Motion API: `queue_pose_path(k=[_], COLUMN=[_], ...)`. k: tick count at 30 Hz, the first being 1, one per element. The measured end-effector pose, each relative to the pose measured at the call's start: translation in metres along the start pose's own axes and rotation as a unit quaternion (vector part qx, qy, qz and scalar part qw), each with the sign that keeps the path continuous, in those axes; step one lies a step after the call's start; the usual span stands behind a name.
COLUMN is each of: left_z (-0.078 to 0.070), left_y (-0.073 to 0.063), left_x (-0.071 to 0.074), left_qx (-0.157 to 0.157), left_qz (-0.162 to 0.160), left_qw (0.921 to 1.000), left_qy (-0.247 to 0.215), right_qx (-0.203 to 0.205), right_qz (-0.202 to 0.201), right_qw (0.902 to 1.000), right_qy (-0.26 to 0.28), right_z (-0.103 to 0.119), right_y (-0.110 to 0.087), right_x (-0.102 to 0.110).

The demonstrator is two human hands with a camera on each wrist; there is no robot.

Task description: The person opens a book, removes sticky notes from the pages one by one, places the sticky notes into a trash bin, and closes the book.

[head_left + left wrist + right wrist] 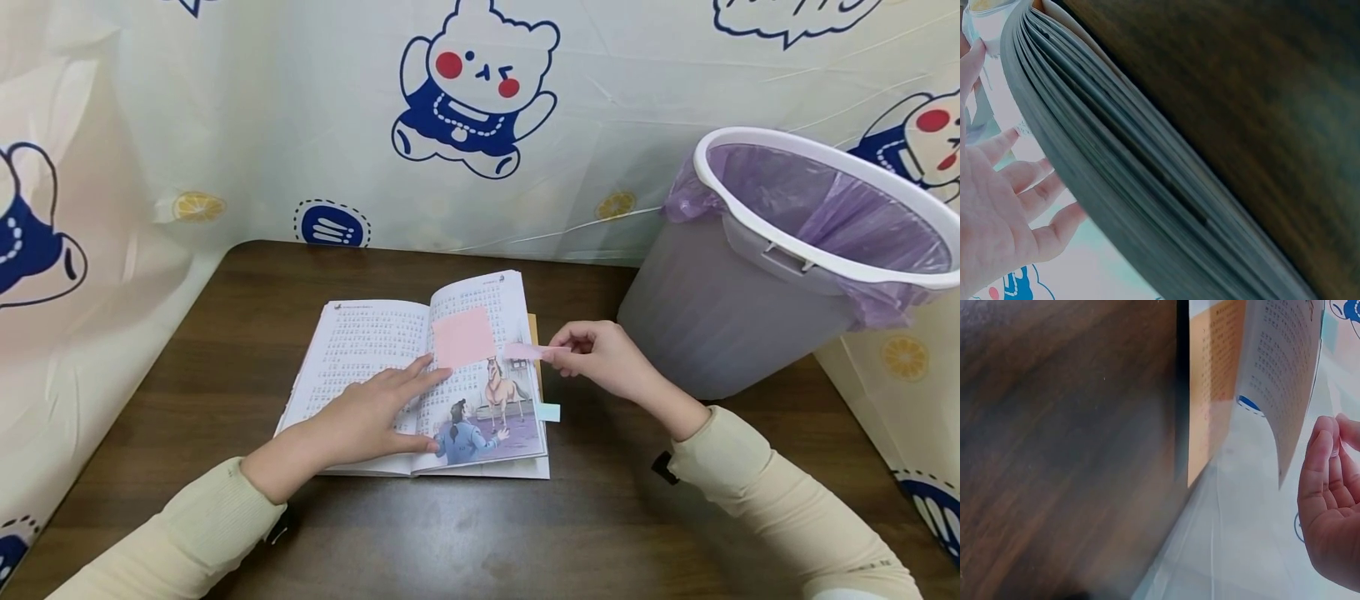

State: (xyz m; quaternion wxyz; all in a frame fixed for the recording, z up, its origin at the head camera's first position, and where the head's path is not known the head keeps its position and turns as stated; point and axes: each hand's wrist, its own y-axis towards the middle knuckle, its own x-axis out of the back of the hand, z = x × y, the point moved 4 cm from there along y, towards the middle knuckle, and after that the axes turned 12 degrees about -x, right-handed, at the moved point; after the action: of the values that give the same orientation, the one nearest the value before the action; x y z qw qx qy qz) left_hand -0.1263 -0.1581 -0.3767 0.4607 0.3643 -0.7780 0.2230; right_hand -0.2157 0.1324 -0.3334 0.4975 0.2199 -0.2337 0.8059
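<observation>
An open book point(371, 329) lies on the table, with printed text and a picture of a horse and a person on its right page. My left hand point(367, 417) rests across the middle of the book, fingers spread and pointing right. On the right page sits a pink square sticky note point(463, 337), just beyond those fingertips. At that page's outer edge, my right hand point(600, 354) pinches a narrow pink paper strip point(523, 351) between thumb and finger. The right wrist view shows the right page point(1279, 369) curving up beside the pinching hand point(1332, 506).
A pale blue-green tab point(549, 412) sticks out from the book's right edge. To the right stands a grey bin point(712, 308) with a white rim and a purple bag. A printed cloth point(315, 125) hangs behind the dark wooden table point(450, 533).
</observation>
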Motion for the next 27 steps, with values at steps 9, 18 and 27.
queue_pose_path(k=[9, 18, 27], left_z=[0.000, -0.001, -0.001], left_y=[0.000, 0.001, 0.001], left_x=[0.000, 0.002, 0.003], left_qx=[0.001, 0.004, 0.008], left_qz=[0.003, 0.008, 0.009], left_qw=[1.0000, 1.0000, 0.9999], left_qy=[0.000, -0.003, -0.010], right_qx=[-0.001, 0.005, 0.001], right_qz=[-0.009, -0.040, -0.025], right_qw=[0.9999, 0.9992, 0.9995], right_qy=[-0.011, -0.008, -0.021], right_z=[0.006, 0.011, 0.016], right_y=[-0.003, -0.006, -0.006], right_x=[0.008, 0.020, 0.027])
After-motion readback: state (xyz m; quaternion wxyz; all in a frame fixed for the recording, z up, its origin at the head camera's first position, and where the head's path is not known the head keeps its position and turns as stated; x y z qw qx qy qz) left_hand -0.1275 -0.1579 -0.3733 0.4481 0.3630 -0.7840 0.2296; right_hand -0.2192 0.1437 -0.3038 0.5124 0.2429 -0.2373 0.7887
